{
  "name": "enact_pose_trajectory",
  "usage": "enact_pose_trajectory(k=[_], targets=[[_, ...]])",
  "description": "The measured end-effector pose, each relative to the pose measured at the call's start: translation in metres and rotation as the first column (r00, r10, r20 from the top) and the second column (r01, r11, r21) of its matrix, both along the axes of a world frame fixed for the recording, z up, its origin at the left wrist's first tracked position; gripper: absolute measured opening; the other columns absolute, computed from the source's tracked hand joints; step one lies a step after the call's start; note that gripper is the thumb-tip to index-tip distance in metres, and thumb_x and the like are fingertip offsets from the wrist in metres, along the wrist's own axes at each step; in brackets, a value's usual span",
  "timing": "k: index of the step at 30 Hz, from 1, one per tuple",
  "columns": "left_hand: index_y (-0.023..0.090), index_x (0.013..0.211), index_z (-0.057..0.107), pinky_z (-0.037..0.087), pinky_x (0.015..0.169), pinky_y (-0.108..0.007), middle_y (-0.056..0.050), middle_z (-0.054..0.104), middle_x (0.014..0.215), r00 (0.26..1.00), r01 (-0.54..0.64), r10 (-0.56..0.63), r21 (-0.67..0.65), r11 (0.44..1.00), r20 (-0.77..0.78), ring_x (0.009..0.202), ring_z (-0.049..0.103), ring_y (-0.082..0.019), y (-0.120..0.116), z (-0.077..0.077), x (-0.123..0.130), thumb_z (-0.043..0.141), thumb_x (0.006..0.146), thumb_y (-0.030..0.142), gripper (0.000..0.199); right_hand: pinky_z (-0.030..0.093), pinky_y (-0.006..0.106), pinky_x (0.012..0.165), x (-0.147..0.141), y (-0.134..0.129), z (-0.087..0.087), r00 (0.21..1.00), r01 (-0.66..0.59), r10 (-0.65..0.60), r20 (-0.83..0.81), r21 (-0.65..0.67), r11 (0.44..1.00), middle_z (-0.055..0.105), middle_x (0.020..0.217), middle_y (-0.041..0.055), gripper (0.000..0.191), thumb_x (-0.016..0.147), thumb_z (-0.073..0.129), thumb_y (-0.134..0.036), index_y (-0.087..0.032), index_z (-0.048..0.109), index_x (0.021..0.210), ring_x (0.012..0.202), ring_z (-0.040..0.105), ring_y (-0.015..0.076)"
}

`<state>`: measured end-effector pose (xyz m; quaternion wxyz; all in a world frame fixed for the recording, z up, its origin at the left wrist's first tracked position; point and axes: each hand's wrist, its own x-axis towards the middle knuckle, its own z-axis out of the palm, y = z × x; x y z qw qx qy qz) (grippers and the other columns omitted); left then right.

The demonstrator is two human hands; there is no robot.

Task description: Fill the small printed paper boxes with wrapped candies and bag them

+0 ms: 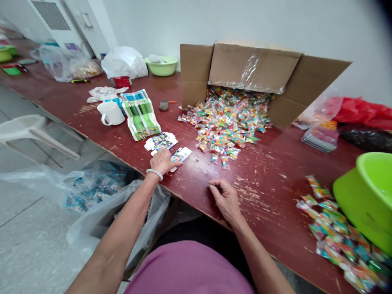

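My left hand (162,162), with a beaded bracelet at the wrist, is closed on a small flat printed carton (181,155) at the table's near edge. Its thumb lies along the carton; the other fingertips are partly hidden. Just behind it lies another purple-and-white flat carton (162,141). My right hand (226,199) rests on the table with its fingers curled in and the thumb near the index finger; nothing shows in it. Beyond both hands, small wrapped candies (228,126) spill from a cardboard box (254,67) lying on its side.
Green flat cartons (142,118) and a white mug (110,113) stand left. A green basin (364,200) with more wrapped candies (343,232) is at right. Clear plastic bags (92,228) hang below the table's left edge, near a white stool (33,132).
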<state>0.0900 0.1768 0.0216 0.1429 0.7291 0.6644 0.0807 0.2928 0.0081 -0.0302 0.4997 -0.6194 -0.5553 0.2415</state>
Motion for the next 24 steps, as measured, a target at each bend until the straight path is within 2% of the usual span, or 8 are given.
enact_pose_trajectory(k=[7, 9, 11, 13, 16, 18, 20, 24], targets=[[0.021, 0.088, 0.052, 0.046, 0.061, -0.024, 0.002, 0.062, 0.077, 0.904, 0.044, -0.019, -0.05, 0.998, 0.428, 0.068, 0.06, -0.015, -0.053, -0.005, 0.001, 0.068, 0.076, 0.041, 0.029, 0.05, 0.03, 0.07, -0.006, 0.005, 0.006, 0.927, -0.002, -0.057, -0.371, -0.155, 0.988, 0.072, 0.104, 0.0071, 0.04, 0.085, 0.065, -0.045, -0.019, 0.062, 0.116, 0.08, 0.065, 0.0189], [0.02, 0.08, 0.05, 0.043, 0.057, -0.022, 0.004, 0.058, 0.071, 0.729, 0.198, -0.039, -0.156, 0.968, 0.683, 0.062, 0.055, -0.012, -0.088, -0.003, 0.004, 0.074, 0.071, 0.04, 0.032, 0.05, 0.027, 0.069, -0.014, 0.004, 0.016, 0.846, -0.053, -0.047, -0.53, -0.17, 0.984, 0.071, 0.107, 0.0072, 0.05, 0.084, 0.066, -0.048, -0.02, 0.057, 0.124, 0.081, 0.064, 0.0179], [0.017, 0.078, 0.054, 0.042, 0.057, -0.021, 0.003, 0.059, 0.073, 0.499, 0.371, 0.078, -0.294, 0.881, 0.863, 0.063, 0.055, -0.011, -0.118, 0.0, 0.005, 0.079, 0.068, 0.037, 0.033, 0.049, 0.026, 0.07, -0.022, 0.001, 0.028, 0.819, -0.103, -0.002, -0.574, -0.15, 0.983, 0.071, 0.096, 0.0047, 0.044, 0.085, 0.066, -0.049, -0.019, 0.061, 0.117, 0.078, 0.063, 0.0169], [0.016, 0.095, 0.062, 0.046, 0.062, -0.023, -0.001, 0.065, 0.084, 0.348, 0.569, 0.278, -0.438, 0.697, 0.895, 0.066, 0.061, -0.012, -0.139, 0.005, 0.005, 0.082, 0.066, 0.034, 0.04, 0.047, 0.025, 0.063, -0.03, -0.006, 0.039, 0.823, -0.175, 0.065, -0.564, -0.143, 0.974, 0.066, 0.079, 0.0006, 0.036, 0.088, 0.063, -0.05, -0.019, 0.063, 0.105, 0.067, 0.058, 0.0148], [0.013, 0.101, 0.068, 0.05, 0.066, -0.028, -0.008, 0.07, 0.085, 0.237, 0.796, 0.467, -0.446, 0.41, 0.852, 0.067, 0.069, -0.018, -0.153, 0.01, 0.005, 0.084, 0.061, 0.038, 0.05, 0.045, 0.024, 0.059, -0.037, -0.017, 0.052, 0.822, -0.308, 0.192, -0.536, -0.135, 0.942, 0.062, 0.074, -0.0015, 0.033, 0.091, 0.06, -0.051, -0.02, 0.063, 0.103, 0.063, 0.055, 0.0131], [0.01, 0.088, 0.07, 0.052, 0.061, -0.03, -0.008, 0.069, 0.074, 0.208, 0.842, 0.518, -0.422, 0.337, 0.83, 0.057, 0.067, -0.02, -0.157, 0.012, 0.007, 0.084, 0.058, 0.044, 0.047, 0.047, 0.024, 0.064, -0.039, -0.023, 0.059, 0.82, -0.354, 0.251, -0.515, -0.112, 0.928, 0.064, 0.079, -0.0001, 0.033, 0.092, 0.058, -0.051, -0.021, 0.063, 0.102, 0.068, 0.058, 0.0139], [0.01, 0.071, 0.067, 0.049, 0.053, -0.028, -0.006, 0.065, 0.061, 0.214, 0.82, 0.499, -0.432, 0.374, 0.84, 0.048, 0.062, -0.017, -0.162, 0.012, 0.01, 0.082, 0.058, 0.049, 0.044, 0.048, 0.025, 0.068, -0.039, -0.028, 0.063, 0.819, -0.365, 0.267, -0.508, -0.102, 0.925, 0.065, 0.082, 0.0009, 0.033, 0.092, 0.058, -0.052, -0.02, 0.063, 0.1, 0.073, 0.059, 0.015], [0.014, 0.069, 0.063, 0.038, 0.046, -0.023, 0.001, 0.055, 0.046, 0.275, 0.652, 0.355, -0.445, 0.614, 0.894, 0.04, 0.048, -0.011, -0.174, 0.013, 0.021, 0.077, 0.065, 0.059, 0.047, 0.051, 0.029, 0.071, -0.039, -0.033, 0.065, 0.799, -0.353, 0.234, -0.554, -0.117, 0.928, 0.066, 0.086, 0.0025, 0.039, 0.092, 0.057, -0.054, -0.022, 0.058, 0.115, 0.077, 0.062, 0.0176]])
